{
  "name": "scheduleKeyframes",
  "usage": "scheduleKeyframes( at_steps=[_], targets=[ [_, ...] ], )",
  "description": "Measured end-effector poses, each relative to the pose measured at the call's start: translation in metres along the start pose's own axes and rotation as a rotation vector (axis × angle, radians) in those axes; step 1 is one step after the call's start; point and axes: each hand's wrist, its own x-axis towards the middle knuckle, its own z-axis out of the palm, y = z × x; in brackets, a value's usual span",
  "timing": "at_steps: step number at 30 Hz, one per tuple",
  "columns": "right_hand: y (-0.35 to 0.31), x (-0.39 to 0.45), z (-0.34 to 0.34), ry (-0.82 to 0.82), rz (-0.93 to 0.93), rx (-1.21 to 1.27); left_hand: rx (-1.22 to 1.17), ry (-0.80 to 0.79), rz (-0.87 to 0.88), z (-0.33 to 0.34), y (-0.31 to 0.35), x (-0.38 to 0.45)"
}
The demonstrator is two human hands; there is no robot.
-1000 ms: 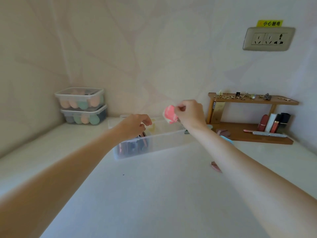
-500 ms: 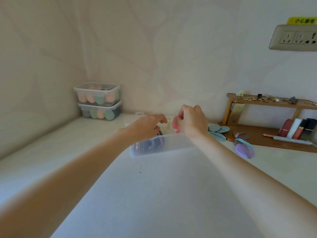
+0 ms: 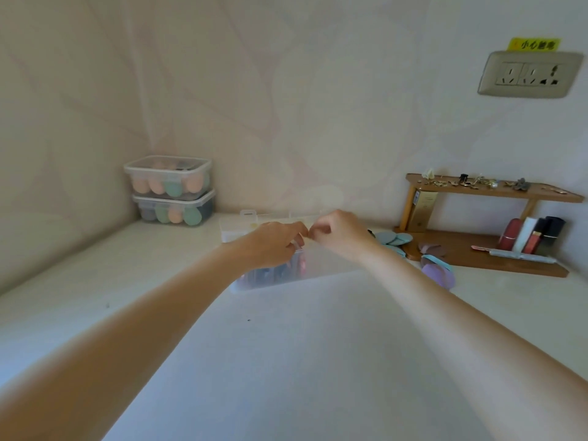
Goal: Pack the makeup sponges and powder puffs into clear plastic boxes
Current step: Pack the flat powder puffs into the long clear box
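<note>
An open clear plastic box (image 3: 331, 265) stands mid-table, with dark and pink powder puffs (image 3: 273, 276) standing on edge in its left part. My left hand (image 3: 273, 246) is over the box, its fingers curled down among those puffs. My right hand (image 3: 342, 233) meets it fingertip to fingertip above the box. A pink powder puff (image 3: 301, 264) shows just below the fingertips, inside the box, and my right hand pinches its top. Loose blue puffs (image 3: 393, 239) and purple puffs (image 3: 437, 274) lie to the right of the box.
Two lidded clear boxes (image 3: 168, 178) of egg-shaped sponges are stacked in the back left corner. A wooden shelf (image 3: 461, 249) with lipsticks and small trinkets stands at the back right, under a wall socket (image 3: 528, 74). The walls close in at the left and the back.
My right hand has carried the pink puff from above the box down into it, next to my left hand. The camera has swung slightly to the left.
</note>
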Motion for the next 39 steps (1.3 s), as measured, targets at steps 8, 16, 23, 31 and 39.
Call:
scheduleKeyframes(
  at_steps=[8,16,23,31,39],
  targets=[
    [0.038,-0.03,-0.054,-0.235,0.168,-0.402,0.417,-0.083,0.003,-0.005,0.029,0.005],
    [0.064,-0.064,-0.054,-0.706,0.454,-0.633,0.391,-0.121,-0.046,-0.005,0.038,-0.002],
    [0.035,-0.049,-0.056,-0.277,0.23,-0.181,0.119,-0.04,-0.054,-0.007,0.021,-0.003],
    [-0.004,0.001,-0.01,0.305,0.049,0.057,0.094,-0.015,-0.002,-0.003,0.007,0.005],
    [-0.007,0.017,0.023,0.345,0.023,0.015,-0.019,0.03,0.013,-0.002,-0.001,0.007]
  ],
)
